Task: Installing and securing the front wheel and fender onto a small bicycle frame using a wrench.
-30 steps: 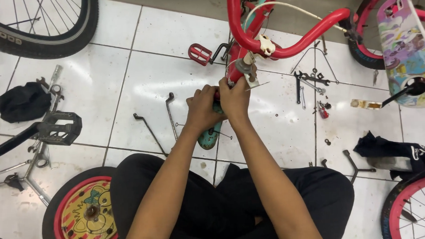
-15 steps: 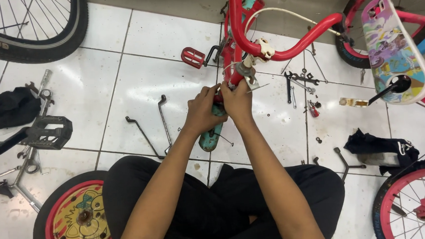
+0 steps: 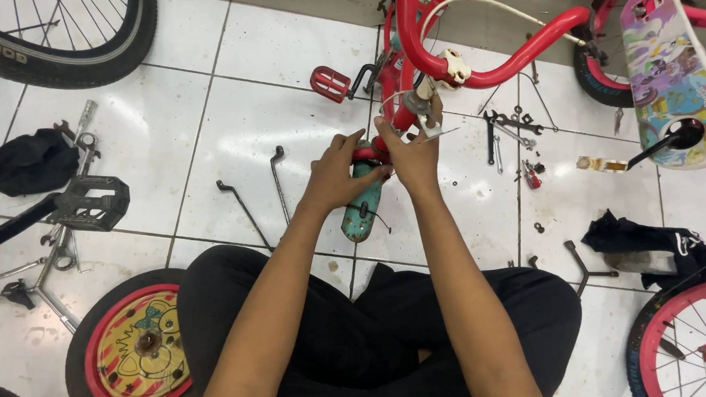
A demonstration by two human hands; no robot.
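A long plate with bright cartoon artwork (image 3: 668, 69) in purple and pink hangs on the bike at the tiled floor's (image 3: 281, 57) top right edge, and a small wheel (image 3: 135, 351) with a yellow, red-striped picture disc lies by my left knee near the bottom edge. My left hand (image 3: 340, 175) curls around the red end of the small red bicycle frame (image 3: 475, 63), just above the teal part (image 3: 363, 206) resting on the floor before my crossed legs. My right hand (image 3: 411, 151) pinches closed at the same joint, touching a small metal piece (image 3: 429, 122). My fingers hide what exactly they grip. Spanners (image 3: 510, 130) lie scattered to the right.
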